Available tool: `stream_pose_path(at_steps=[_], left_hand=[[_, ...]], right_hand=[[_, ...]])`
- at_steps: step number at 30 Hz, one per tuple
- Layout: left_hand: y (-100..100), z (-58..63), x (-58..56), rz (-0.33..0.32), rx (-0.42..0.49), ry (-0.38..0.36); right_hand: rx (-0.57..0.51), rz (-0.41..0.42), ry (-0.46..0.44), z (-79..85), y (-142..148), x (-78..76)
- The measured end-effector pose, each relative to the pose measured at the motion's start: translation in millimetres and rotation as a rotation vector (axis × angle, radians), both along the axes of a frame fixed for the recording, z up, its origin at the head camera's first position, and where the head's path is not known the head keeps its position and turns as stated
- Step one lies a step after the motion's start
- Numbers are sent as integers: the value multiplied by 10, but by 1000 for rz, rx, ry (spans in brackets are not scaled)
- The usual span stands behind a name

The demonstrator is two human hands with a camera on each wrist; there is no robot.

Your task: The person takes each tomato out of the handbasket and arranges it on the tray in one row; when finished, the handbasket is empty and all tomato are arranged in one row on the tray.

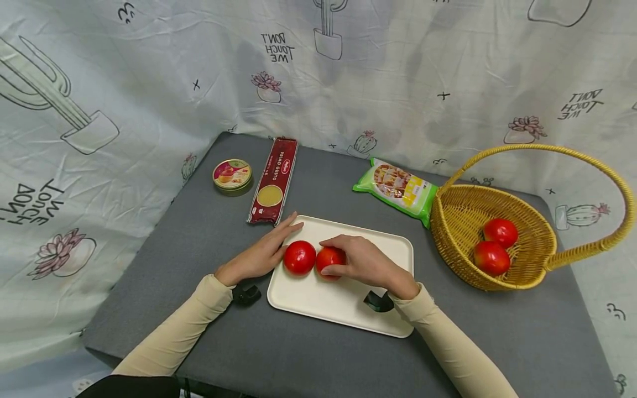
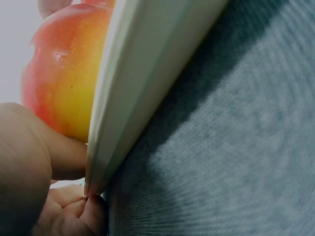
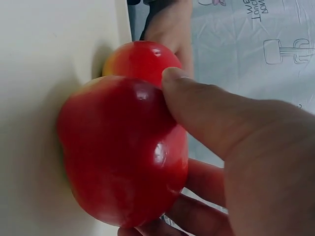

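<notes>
Two red apples sit side by side near the left end of a cream rectangular tray point(image 1: 323, 304). My right hand point(image 1: 367, 262) grips the right-hand apple point(image 1: 329, 257) from above, thumb and fingers on opposite sides; the right wrist view shows this apple point(image 3: 123, 152) close to the tray surface. Along the tray's left rim rests my left hand point(image 1: 261, 254), its fingers stretched out. The left-hand apple point(image 1: 300, 258) lies right by that thumb. Yellow shows on this apple's lower side point(image 2: 74, 73) in the left wrist view.
A yellow wicker basket point(image 1: 450, 249) with a tall handle stands at right, holding two red apples point(image 1: 491, 258). A green food packet point(image 1: 398, 188) lies beside it. Behind the tray's left end are a dark red spaghetti pack point(image 1: 275, 179) and a round tin point(image 1: 232, 176). A printed curtain point(image 1: 398, 83) hangs behind.
</notes>
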State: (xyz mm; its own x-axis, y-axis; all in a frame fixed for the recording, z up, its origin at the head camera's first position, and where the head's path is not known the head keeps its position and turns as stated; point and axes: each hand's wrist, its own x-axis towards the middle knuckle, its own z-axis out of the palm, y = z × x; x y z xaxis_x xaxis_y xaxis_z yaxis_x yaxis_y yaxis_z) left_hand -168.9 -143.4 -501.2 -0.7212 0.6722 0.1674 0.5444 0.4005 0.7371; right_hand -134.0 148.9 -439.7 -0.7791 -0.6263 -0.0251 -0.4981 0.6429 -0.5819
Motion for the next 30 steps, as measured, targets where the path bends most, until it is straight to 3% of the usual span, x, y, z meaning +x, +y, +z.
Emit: stream_pose_path(at_steps=[8, 20, 30], left_hand=[[25, 71, 29, 20, -66, -36], [7, 42, 22, 6, -22, -6], [5, 39, 21, 5, -27, -3]], right_hand=[[-38, -24, 45, 31, 75, -22], [-127, -102, 89, 289, 348, -64], [-139, -253, 101, 537, 730, -116]])
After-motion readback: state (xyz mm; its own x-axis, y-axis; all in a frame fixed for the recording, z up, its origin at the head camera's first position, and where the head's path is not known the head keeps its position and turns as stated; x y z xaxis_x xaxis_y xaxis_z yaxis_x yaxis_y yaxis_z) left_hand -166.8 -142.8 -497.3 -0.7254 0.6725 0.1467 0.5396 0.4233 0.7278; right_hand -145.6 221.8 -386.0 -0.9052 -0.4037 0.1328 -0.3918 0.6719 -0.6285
